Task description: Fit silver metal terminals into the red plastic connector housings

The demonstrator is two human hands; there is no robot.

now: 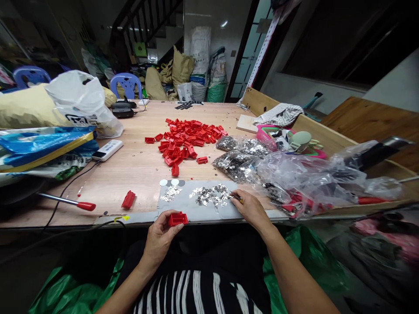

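My left hand [161, 235] is closed round a small red plastic part [178, 218], held just in front of the table's near edge. My right hand [249, 207] is closed in a pinch on a thin tool with a yellowish handle [238, 198], its tip at a scatter of small silver metal pieces [211, 195] lying on a grey mat [196, 209]. A second small scatter of metal pieces [170, 193] lies to the left on the same mat. A large heap of red plastic parts [186, 137] sits further back on the wooden table [137, 165].
A lone red part [128, 199] and a red-handled screwdriver [68, 201] lie at the left front. Clear bags of metal pieces [242, 163] and crumpled plastic bags [321, 179] fill the right. A white power strip [107, 150], sacks and a white bag [78, 102] sit left.
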